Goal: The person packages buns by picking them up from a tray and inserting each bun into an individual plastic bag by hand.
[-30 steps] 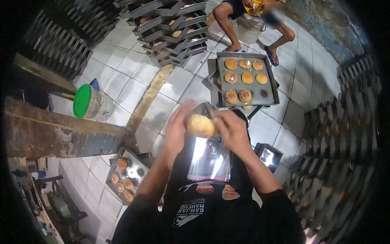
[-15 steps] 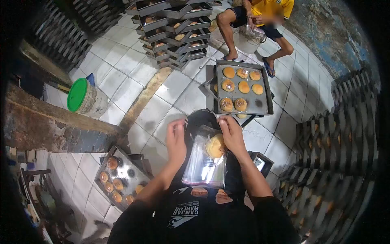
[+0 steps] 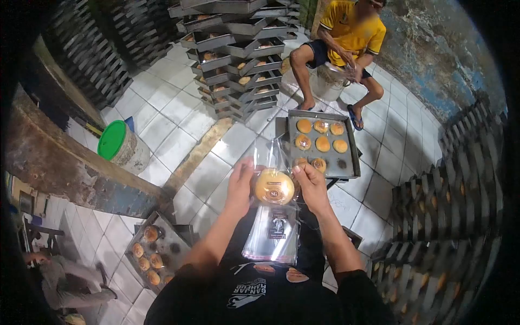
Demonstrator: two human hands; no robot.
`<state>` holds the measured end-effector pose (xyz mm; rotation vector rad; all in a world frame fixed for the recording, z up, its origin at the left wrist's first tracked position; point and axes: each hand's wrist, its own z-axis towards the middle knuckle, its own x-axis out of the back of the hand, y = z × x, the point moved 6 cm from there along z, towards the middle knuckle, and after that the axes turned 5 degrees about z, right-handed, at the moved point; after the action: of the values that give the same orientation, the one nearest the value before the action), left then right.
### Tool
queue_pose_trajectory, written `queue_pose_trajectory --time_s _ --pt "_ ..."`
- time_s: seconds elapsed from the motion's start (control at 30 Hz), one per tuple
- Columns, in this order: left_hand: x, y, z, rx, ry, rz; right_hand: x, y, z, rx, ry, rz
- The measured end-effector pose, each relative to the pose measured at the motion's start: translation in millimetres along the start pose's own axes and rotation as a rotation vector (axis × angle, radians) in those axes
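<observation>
Both hands are clamped on one clear bag [image 3: 272,150], which stands upright in front of the wearer with a round golden bun [image 3: 283,189] in its lower part. The right hand [image 3: 311,181] pinches the bag's right edge, thumb laid over the front near bun height and fingers folded in behind it. The left hand [image 3: 240,184] has its fingers drawn together at the left edge, level with the other; its outline is slightly blurred, and exactly where its thumb presses I cannot tell. The film rises above the bun between the two hands. On the bag's face, over the bun, sits a small dark strip of lettering too fine to read, and below it a round emblem whose letters look like SG, though they are too small to be sure. Just beneath, a stack of clear bags [image 3: 271,241] lies on the lap, carrying white print that cannot be made out through the glare. The wearer's black shirt [image 3: 216,303] reads GANJAR MAHFUD in white, upside down in this view, with a numeral 3 beside the words. Beyond the right hand, a metal tray [image 3: 353,146] holds eight more buns, some under shiny film; past it sits another person in a yellow shirt [image 3: 344,35], whose chest mark is unreadable.
</observation>
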<state>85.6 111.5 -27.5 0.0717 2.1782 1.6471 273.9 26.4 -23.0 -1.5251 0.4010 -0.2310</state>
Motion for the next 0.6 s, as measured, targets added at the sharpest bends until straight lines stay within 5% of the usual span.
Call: queue_pose_trajectory --time_s 0.07,0.3,0.47,0.57,0.6 --pt "4 -12 12 0.109 -0.050 -0.048 -6 4 1 0.079 0.018 -0.092" --pt "16 -3 1 -0.228 -0.056 0.386 -12 19 -10 0.130 0.008 -0.383" --pt "21 4 1 -0.313 0.122 0.331 -42 -57 -27 0.391 -0.002 -0.523" --pt "20 18 3 -0.272 0.134 0.278 -35 -44 1 0.335 -0.013 -0.490" --pt "21 19 7 -0.239 0.131 0.262 -30 -20 12 -0.097 0.059 0.013"
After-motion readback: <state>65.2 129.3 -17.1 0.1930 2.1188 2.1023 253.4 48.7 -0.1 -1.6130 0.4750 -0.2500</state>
